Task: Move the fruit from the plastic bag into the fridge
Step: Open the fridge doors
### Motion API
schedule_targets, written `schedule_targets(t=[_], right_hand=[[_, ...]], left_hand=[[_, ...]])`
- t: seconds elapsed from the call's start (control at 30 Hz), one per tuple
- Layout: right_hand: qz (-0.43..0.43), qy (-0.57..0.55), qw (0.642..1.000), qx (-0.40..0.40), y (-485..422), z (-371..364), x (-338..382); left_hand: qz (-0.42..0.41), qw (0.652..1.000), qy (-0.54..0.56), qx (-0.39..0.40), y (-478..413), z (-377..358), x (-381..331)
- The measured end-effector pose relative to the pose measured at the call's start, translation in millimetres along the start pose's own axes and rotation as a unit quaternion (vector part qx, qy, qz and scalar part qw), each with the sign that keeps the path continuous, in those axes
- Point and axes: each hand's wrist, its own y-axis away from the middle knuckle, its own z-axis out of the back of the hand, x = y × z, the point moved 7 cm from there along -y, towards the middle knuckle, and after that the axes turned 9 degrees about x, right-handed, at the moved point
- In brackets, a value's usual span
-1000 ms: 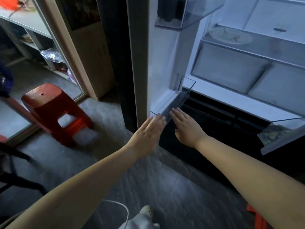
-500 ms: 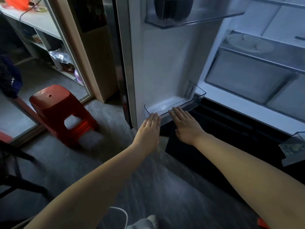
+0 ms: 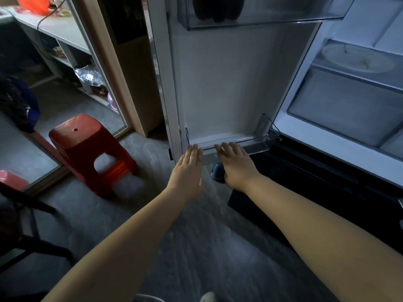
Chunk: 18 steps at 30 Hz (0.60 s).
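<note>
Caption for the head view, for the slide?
Open fridge door: left hand and right hand flat on its clear bottom bin; red stool nearby.

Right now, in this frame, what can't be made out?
Head view only:
- Fruit and plastic bag: neither is in the frame.
- Dark container in the upper door bin: cut off by the top edge.
- Blue object below the lower door bin: partly hidden by the right hand.
- Drawer contents: frosted front hides them.
</note>
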Motion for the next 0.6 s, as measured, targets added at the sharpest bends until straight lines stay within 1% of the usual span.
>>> schedule_targets(t=[0.17,0.27,0.33,0.43,0.6], right_hand=[[0.017,-0.031,0.999,0.027,6.7,-5.7,-6.0],[0.012,-0.058,0.998,0.019,22.8,-11.0,-15.8],[-0.017,-0.057,0.998,0.004,41.5,-12.0,-32.9],[-0.085,-0.04,0.996,-0.007,79.6,-11.8,-73.2],[-0.209,-0.014,0.978,0.005,165.4,-14.0,-152.4]], left_hand=[[0.039,0.999,-0.012,0.018,-1.8,1.3,-8.7],[0.064,0.998,0.006,0.011,1.1,3.3,-20.6],[0.039,0.999,0.001,0.003,0.9,4.7,-37.6],[-0.026,0.999,-0.022,0.003,-7.3,13.0,-78.7],[-0.118,0.991,-0.059,0.0,-26.4,33.9,-176.4]])
